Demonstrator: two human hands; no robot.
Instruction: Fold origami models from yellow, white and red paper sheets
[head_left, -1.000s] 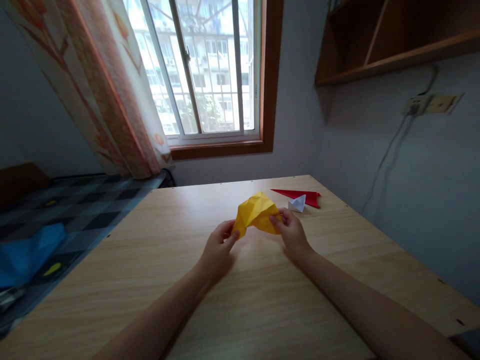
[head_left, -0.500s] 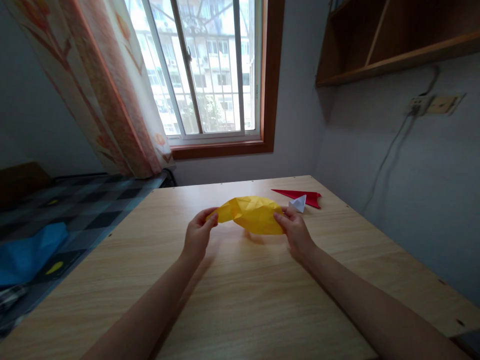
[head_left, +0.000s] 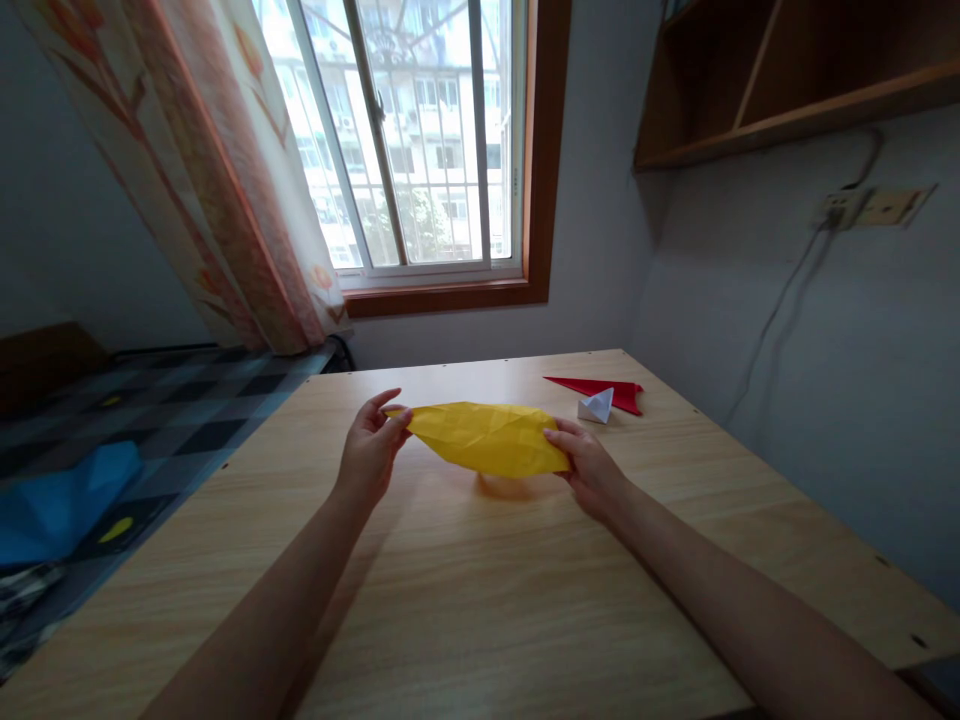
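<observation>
A sheet of yellow paper (head_left: 484, 438), creased and bowed, is stretched between my two hands just above the table. My left hand (head_left: 369, 447) pinches its narrow left tip between thumb and fingers, with one finger lifted away. At the wider right end, my right hand (head_left: 589, 465) grips the edge, thumb on the near side and fingers behind. Beyond my right hand lie a small white folded paper boat (head_left: 597, 406) and a long, pointed red folded paper (head_left: 600, 390).
The wooden table (head_left: 465, 600) reaches toward the window (head_left: 420, 150). On the left, a checked bed (head_left: 202, 400) holds a blue folded paper (head_left: 71, 500). A wall shelf (head_left: 795, 80) and a socket with a cord (head_left: 840, 212) are at the right.
My left hand has moved left and slightly up with the narrow end, drawing the yellow paper out longer and flatter. My right hand has barely moved.
</observation>
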